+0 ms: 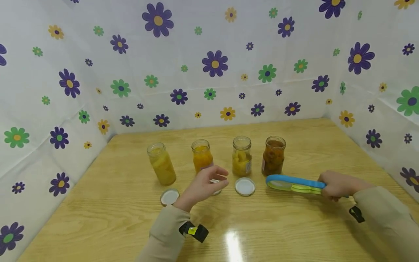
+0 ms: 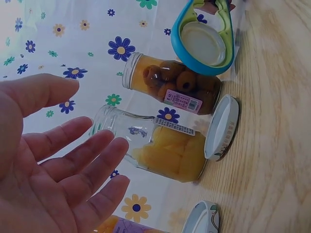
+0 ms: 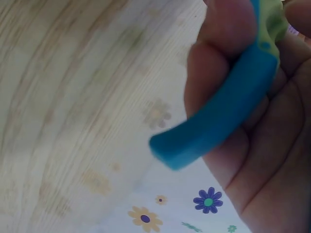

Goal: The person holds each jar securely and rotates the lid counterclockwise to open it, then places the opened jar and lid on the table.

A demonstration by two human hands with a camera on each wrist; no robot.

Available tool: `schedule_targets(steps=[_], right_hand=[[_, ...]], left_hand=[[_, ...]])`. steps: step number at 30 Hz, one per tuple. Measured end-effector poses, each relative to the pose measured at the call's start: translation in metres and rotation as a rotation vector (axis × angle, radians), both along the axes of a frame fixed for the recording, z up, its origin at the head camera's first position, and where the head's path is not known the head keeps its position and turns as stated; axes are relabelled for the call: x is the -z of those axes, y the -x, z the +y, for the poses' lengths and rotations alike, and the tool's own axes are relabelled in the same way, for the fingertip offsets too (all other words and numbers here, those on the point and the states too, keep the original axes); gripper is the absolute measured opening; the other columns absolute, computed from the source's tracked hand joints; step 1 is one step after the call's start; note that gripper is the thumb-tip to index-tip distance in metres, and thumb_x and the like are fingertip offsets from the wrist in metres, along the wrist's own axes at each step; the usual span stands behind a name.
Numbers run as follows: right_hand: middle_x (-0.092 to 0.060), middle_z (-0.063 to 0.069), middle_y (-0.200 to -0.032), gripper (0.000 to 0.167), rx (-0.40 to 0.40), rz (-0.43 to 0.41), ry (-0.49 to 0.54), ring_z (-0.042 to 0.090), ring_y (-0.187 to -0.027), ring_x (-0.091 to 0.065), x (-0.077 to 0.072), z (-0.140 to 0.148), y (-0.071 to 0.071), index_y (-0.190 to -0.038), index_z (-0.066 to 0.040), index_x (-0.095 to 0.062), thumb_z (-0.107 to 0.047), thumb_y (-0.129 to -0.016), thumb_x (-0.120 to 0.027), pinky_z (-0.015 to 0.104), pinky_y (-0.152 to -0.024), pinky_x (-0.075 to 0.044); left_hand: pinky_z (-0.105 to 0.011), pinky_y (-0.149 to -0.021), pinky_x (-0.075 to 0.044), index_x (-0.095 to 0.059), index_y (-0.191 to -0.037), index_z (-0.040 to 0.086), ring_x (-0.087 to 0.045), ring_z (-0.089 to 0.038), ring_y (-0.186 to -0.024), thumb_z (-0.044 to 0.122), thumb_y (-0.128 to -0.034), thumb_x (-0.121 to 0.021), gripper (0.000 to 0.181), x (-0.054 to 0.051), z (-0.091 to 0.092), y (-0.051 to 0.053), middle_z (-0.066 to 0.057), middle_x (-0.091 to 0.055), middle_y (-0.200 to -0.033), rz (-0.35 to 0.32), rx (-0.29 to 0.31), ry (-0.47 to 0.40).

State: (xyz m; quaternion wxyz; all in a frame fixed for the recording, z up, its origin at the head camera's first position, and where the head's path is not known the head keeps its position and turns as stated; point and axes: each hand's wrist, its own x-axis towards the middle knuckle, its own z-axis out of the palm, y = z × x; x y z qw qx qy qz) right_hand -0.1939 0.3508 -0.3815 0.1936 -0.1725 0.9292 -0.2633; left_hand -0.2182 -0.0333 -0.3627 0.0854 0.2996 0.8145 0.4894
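Observation:
My right hand (image 1: 337,185) grips the handle of a blue and green jar opener (image 1: 296,179), held over the table in front of the dark-fruit jar (image 1: 273,160). Within the opener's loop sits a pale round lid (image 2: 203,43), seen in the left wrist view. The right wrist view shows fingers wrapped around the opener's blue handle (image 3: 218,116). My left hand (image 1: 203,185) hovers with loosely bent fingers, holding nothing. It partly covers a white lid (image 1: 216,186) and the orange-fruit jar (image 1: 202,156). Right of it stands an uncovered yellow-fruit jar (image 1: 241,163).
A tall jar of pale yellow fruit (image 1: 163,169) stands uncovered at the left. One loose lid (image 1: 170,197) lies before it, another lid (image 1: 244,186) before the third jar. Flowered white cloth (image 1: 190,80) borders the wooden table (image 1: 108,203) at back and sides.

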Motion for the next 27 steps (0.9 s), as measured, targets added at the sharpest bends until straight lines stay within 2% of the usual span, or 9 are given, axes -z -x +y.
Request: schedule_targets(steps=[4, 8, 11, 18, 25, 27], right_hand=[[-0.040, -0.006, -0.041, 0.015, -0.004, -0.025, 0.019, 0.005, -0.036, -0.033, -0.0002, 0.0013, 0.0031, -0.052, -0.007, -0.049, 0.003, -0.061, -0.042, 0.019, -0.037, -0.028], [-0.041, -0.006, -0.040, 0.016, -0.020, -0.006, -0.004, 0.006, -0.036, -0.033, -0.0027, 0.0021, 0.0056, -0.049, -0.007, -0.051, 0.002, -0.060, -0.044, 0.021, -0.037, -0.029], [-0.044, -0.005, -0.041, 0.017, -0.033, 0.003, -0.012, 0.007, -0.036, -0.036, -0.0042, 0.0027, 0.0070, -0.050, -0.007, -0.053, 0.001, -0.064, -0.046, 0.022, -0.038, -0.031], [-0.033, -0.006, -0.048, 0.018, -0.010, 0.018, -0.016, 0.007, -0.042, -0.026, -0.0037, 0.0019, 0.0074, -0.057, -0.012, -0.045, -0.005, -0.073, -0.050, 0.021, -0.041, -0.026], [-0.023, -0.006, -0.043, 0.030, 0.012, -0.185, 0.130, 0.007, -0.040, -0.014, -0.0006, -0.0036, 0.0046, -0.048, -0.013, -0.031, -0.001, -0.072, -0.043, 0.022, -0.040, -0.013], [-0.022, -0.005, -0.043, 0.031, 0.014, -0.202, 0.146, 0.007, -0.040, -0.013, 0.0001, -0.0051, 0.0037, -0.048, -0.014, -0.030, 0.000, -0.072, -0.043, 0.023, -0.040, -0.012]], left_hand=[[-0.032, -0.075, -0.048, -0.054, -0.110, 0.001, -0.053, -0.025, -0.100, 0.015, -0.0869, -0.056, 0.027, -0.0028, -0.0004, -0.0004, -0.014, -0.053, -0.113, -0.011, 0.002, -0.001], [-0.032, -0.075, -0.048, -0.054, -0.110, 0.002, -0.053, -0.025, -0.100, 0.015, -0.0869, -0.056, 0.027, -0.0029, -0.0008, 0.0001, -0.013, -0.053, -0.113, -0.023, 0.003, -0.006], [-0.033, -0.074, -0.048, -0.054, -0.110, 0.002, -0.053, -0.025, -0.101, 0.016, -0.0870, -0.056, 0.027, -0.0014, -0.0013, 0.0015, -0.013, -0.053, -0.114, -0.033, 0.005, -0.008], [-0.033, -0.074, -0.048, -0.054, -0.110, 0.002, -0.053, -0.025, -0.101, 0.016, -0.0872, -0.056, 0.027, -0.0002, -0.0018, 0.0030, -0.014, -0.052, -0.114, -0.028, 0.006, 0.004], [-0.034, -0.076, -0.047, -0.055, -0.112, 0.003, -0.053, -0.025, -0.100, 0.019, -0.0883, -0.055, 0.028, 0.0001, -0.0025, 0.0022, -0.010, -0.054, -0.113, -0.020, -0.007, 0.021], [-0.036, -0.079, -0.046, -0.055, -0.113, 0.003, -0.053, -0.024, -0.099, 0.021, -0.0907, -0.051, 0.029, 0.0015, -0.0027, 0.0031, -0.011, -0.055, -0.111, -0.010, -0.002, 0.018]])
